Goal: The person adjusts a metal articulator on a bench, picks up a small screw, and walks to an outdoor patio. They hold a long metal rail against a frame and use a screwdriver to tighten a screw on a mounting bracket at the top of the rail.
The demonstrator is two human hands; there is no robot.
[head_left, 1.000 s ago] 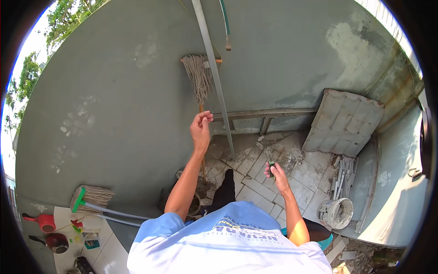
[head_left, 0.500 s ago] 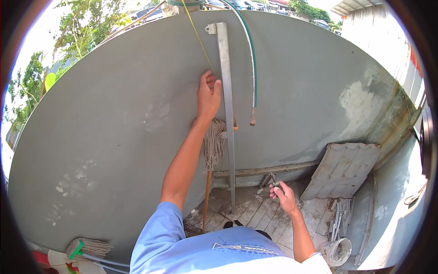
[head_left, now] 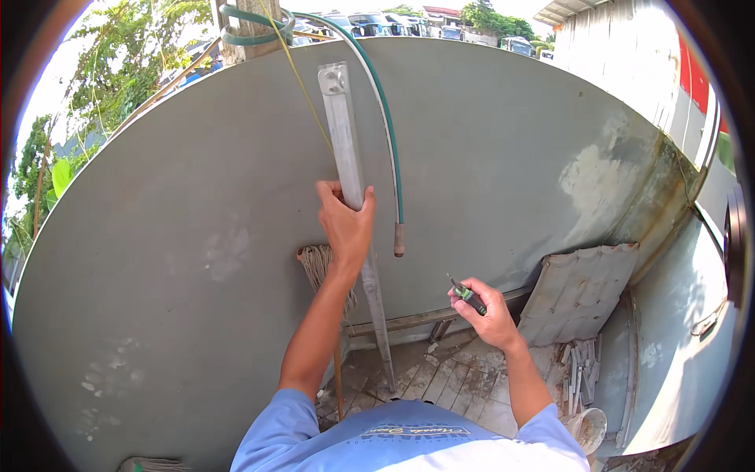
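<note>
My left hand (head_left: 346, 228) is wrapped around a long grey metal bar (head_left: 343, 134), gripping it partway up. The bar leans, its foot down on the floor tiles and a bolted bracket (head_left: 333, 78) at its top end. In my right hand (head_left: 489, 315), held out at waist height, is a small hand tool (head_left: 469, 299) with a black and green handle and a thin metal tip; its exact kind is unclear. Behind my left wrist hangs a string mop (head_left: 316, 263), partly hidden. A thin yellow cord (head_left: 297, 67) runs down behind the bar.
A curved grey wall (head_left: 181, 197) surrounds me. A green and white hose (head_left: 391, 126) drapes over its rim, right of the bar. Corrugated sheeting (head_left: 586, 287) leans at the right, above scrap strips (head_left: 580, 370) and a white bucket (head_left: 591, 431). A wooden plank (head_left: 409, 321) lies along the wall base.
My left hand has lowered from beside the yellow cord and taken hold of the metal bar, whose top now faces me more. My right hand has risen slightly with the tool.
</note>
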